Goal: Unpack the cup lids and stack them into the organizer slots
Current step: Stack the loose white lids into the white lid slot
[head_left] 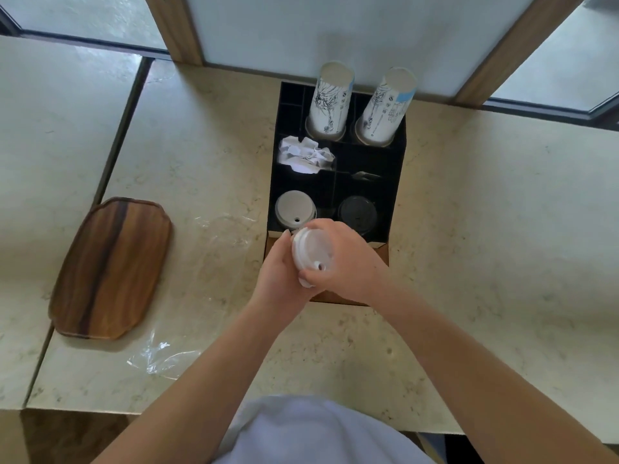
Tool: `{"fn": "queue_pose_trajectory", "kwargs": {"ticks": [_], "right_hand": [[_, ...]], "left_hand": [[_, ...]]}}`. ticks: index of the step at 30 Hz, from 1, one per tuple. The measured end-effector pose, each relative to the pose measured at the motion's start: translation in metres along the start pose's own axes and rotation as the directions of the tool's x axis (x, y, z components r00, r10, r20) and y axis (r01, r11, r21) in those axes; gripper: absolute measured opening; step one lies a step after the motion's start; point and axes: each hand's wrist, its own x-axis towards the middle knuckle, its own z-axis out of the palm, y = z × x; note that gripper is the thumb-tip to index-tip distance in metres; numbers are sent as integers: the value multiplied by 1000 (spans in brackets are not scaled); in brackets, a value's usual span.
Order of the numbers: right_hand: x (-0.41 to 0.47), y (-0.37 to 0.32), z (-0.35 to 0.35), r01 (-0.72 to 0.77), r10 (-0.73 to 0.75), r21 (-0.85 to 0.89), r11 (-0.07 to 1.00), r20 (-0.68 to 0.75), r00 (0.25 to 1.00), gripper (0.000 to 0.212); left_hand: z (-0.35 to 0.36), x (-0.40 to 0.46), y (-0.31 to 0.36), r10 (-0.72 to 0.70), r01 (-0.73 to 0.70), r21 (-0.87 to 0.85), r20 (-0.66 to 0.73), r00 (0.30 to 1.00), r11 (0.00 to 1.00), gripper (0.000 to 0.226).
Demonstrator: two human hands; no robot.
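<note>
Both hands hold a short stack of white cup lids (311,254) just in front of the black organizer (397,182). My left hand (279,279) cups the stack from the left and below. My right hand (351,259) wraps it from the right, thumb near the sip hole. In the organizer's front left slot sits a stack of white lids (294,212). Black lids (356,212) fill the front right slot.
Two stacks of upside-down paper cups (330,98) (388,107) stand in the organizer's back slots. Crumpled white paper (304,155) lies in a middle slot. A wooden tray (112,267) lies on the left, with clear plastic wrap (160,356) on the counter near it.
</note>
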Motion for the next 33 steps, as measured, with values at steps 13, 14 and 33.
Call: {"fn": "queue_pose_trajectory", "kwargs": {"ticks": [13,14,33], "right_hand": [[132,13,-5,160,-119,-291,943,155,981,78],[135,16,-2,185,-138,-323,928,163,977,79],[165,31,24,214,-141,-418,883,200,970,92]], "left_hand": [[-29,47,58,464,-275,475,-342,818,836,25],[-33,50,58,551,-274,606,-334,765,747,24],[-63,92,51,772,-297,955,181,609,10,43]]}}
